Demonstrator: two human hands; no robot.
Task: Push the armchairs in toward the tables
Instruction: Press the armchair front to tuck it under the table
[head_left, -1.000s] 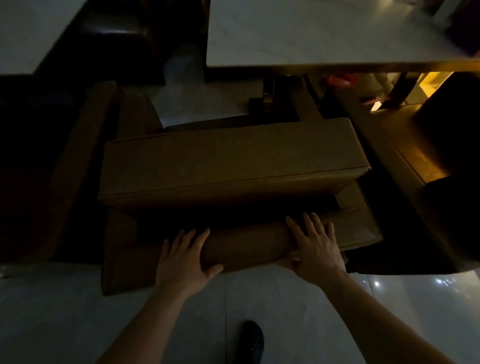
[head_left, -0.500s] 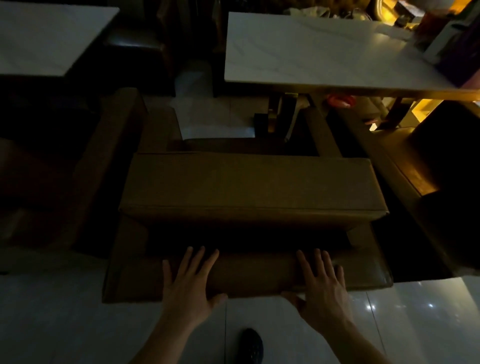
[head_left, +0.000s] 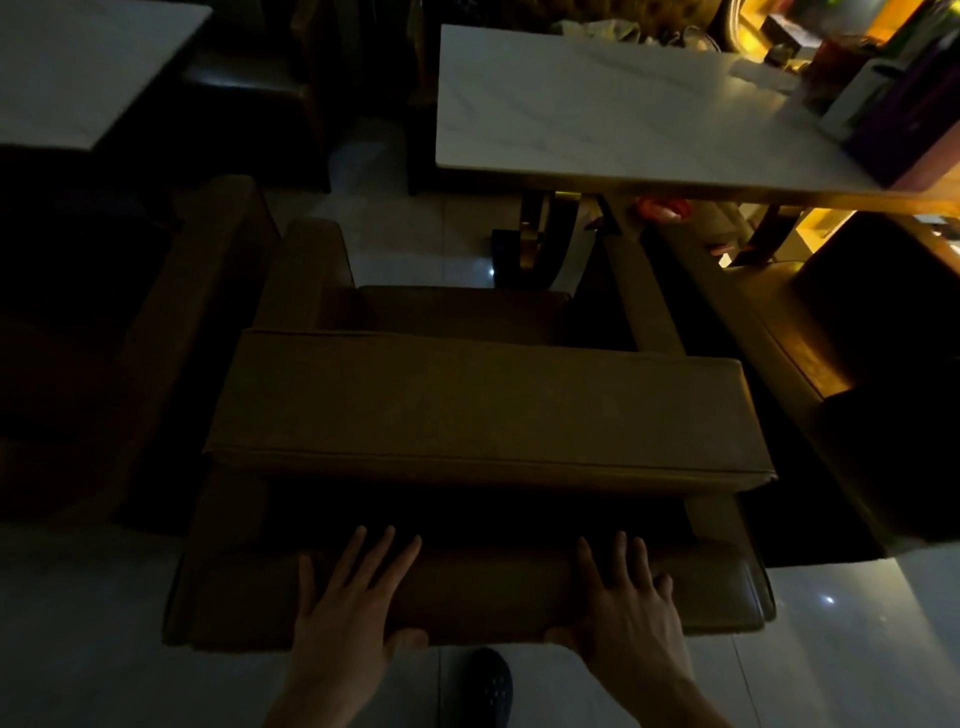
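Note:
A brown armchair fills the middle of the dim head view, seen from behind and above, with its thick back cushion across the centre. My left hand and my right hand lie flat on the rounded top of its backrest, fingers spread, thumbs under the near edge. Beyond the chair stands a white marble table on a dark and gold pedestal. The chair's seat front lies short of the table's near edge, with bare floor between them.
A second brown armchair stands close on the left, another close on the right. A second white table is at top left. Bottles and boxes crowd the far right of the table. My dark shoe rests on the pale tiled floor.
The armchair has swung from a tilt to square with the table. The view has pulled back and lifted, showing more of both tables. My hands stay flat on the backrest.

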